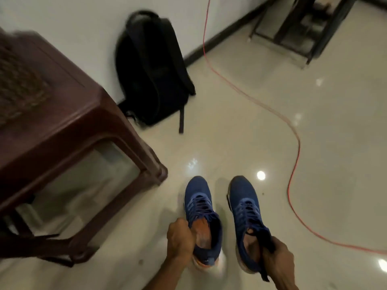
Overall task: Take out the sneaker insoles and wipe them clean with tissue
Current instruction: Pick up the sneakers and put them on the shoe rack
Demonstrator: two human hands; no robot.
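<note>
Maroon and glossy, likely moulded plastic, a stool [69,126] fills the near left, with something woven and blurred on its top. Just right of it a black backpack [152,70] leans on the far wall. It looks closed, so its contents cannot be seen.

The 2 blue sneakers stand side by side on the pale tiled floor [314,122], near the bottom centre, toes pointing far. The left hand [180,239] curls over the left rim of the left sneaker [199,197], clamped on its collar. Inside lies an orange insole [202,231], heel end exposed, not yet lifted.

The right hand [278,262] grips the right rim of the right sneaker [243,197]. A dark strip [270,243] is pinned under its fingers; lace, tongue or sock, I cannot tell. A second insole [250,245] shows dimly in that shoe. The hands are apart, 1 to each shoe.

Each insole is probably light, thin and floppy, and perhaps lightly stuck down. The heel edge looks like the best place to pinch, peeling toward the toe while the other hand steadies the soft mesh upper.

Further right a red cable [293,143] snakes across the tiles. At the far right a dark rack [310,24] holds shapes too blurred to name. No tissue is in view.
</note>
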